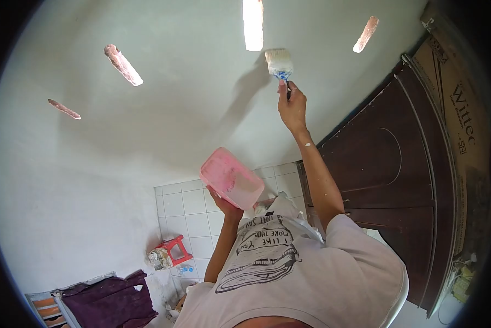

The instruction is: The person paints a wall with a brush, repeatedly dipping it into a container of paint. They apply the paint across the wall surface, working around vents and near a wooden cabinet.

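My right hand (292, 107) is closed around the handle of a wide paintbrush (279, 63), raised high against the pale wall (185, 104). The brush's light bristles point up and lie at the wall, just below and right of a bright slot. Lower down, my left hand (223, 204) holds a pink plastic container (232, 179) from beneath and its left side. Whitish residue and pink smears show in the container. Specks of white mark my right forearm.
Several slots pierce the wall. To the right stands a dark wooden cabinet (387, 147) with a cardboard box (464, 120) beyond it. A red stool (178, 251) is on the tiled floor (193, 201), near a purple cloth (111, 300) at lower left.
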`<state>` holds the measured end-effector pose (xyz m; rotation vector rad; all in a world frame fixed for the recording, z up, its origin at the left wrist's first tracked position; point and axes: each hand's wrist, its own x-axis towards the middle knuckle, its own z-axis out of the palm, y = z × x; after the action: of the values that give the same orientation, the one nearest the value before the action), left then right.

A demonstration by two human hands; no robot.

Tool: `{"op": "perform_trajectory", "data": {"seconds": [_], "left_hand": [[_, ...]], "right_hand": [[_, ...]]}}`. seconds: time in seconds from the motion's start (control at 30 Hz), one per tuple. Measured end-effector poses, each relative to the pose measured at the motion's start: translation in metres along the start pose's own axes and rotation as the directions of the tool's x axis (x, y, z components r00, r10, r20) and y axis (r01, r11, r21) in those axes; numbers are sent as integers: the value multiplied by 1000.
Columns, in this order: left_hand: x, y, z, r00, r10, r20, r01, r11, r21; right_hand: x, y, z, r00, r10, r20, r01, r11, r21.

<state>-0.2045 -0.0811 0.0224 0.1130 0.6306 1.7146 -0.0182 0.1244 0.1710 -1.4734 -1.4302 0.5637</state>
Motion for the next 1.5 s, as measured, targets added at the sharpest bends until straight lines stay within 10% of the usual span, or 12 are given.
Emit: {"op": "perform_trajectory", "data": {"seconds": [0.1, 0.17, 0.23, 0.5, 0.6, 0.8, 0.87, 1.13, 1.23, 1.5], "left_hand": [[-2, -3, 2, 1000, 6, -18, -5, 999, 48], [-2, -4, 5, 1000, -6, -25, 7, 999, 41], [-5, -3, 6, 999, -15, -30, 16, 999, 37], [1, -7, -10, 999, 14, 49, -14, 1000, -9], [1, -6, -4, 999, 35, 38, -35, 999, 0], [8, -3, 8, 999, 29, 14, -29, 999, 37], [7, -2, 13, 1000, 26, 14, -27, 999, 45], [19, -2, 4, 997, 43, 62, -45, 999, 26], [23, -2, 5, 993, 68, 93, -72, 997, 40], [27, 0, 12, 994, 22, 106, -24, 999, 24]], "right_hand": [[-5, 102, 66, 990, -104, -91, 91, 986, -143], [-28, 182, 105, 982, 177, 72, -162, 970, -181], [-49, 205, 109, 719, 622, 310, -610, 779, -147], [-13, 52, 36, 913, 335, 233, -363, 928, 89], [-16, 34, 44, 979, -144, -148, 140, 989, -38], [-53, 216, 133, 966, 228, 125, -152, 886, -437], [-61, 235, 135, 730, 618, 291, -592, 785, -184], [-13, 23, 26, 948, 296, 118, -313, 936, 161], [-3, 25, 27, 996, -38, -82, 50, 988, 148], [-43, 201, 129, 977, 205, 66, -195, 971, -140]]}}
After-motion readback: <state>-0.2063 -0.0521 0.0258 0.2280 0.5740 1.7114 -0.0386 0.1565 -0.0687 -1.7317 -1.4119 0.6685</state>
